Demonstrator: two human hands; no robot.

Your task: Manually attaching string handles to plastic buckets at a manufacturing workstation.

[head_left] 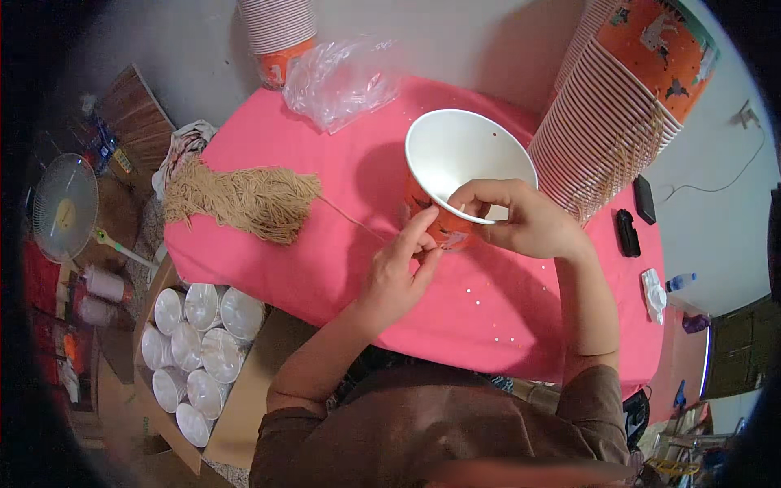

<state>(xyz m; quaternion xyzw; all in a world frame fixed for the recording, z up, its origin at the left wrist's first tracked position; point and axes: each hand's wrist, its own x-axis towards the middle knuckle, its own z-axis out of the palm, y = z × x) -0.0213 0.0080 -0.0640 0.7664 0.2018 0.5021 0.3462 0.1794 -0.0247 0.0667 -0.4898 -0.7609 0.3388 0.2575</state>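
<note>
A large paper bucket, white inside and orange with printed figures outside, stands tilted toward me on the pink-covered table. My right hand grips its near rim, with fingers inside and the thumb outside. Close against the outer wall, my left hand pinches a thin tan cord. That cord runs back to a thick bundle of tan cords lying to the left. A small hole shows in the bucket's far wall. The cord's end at my fingertips is hidden.
Tall nested stacks of orange buckets rise at the right, with cords draped over one. Another stack and a clear plastic bag are at the back. A carton of wrapped buckets and a fan stand left. White dots lie nearby.
</note>
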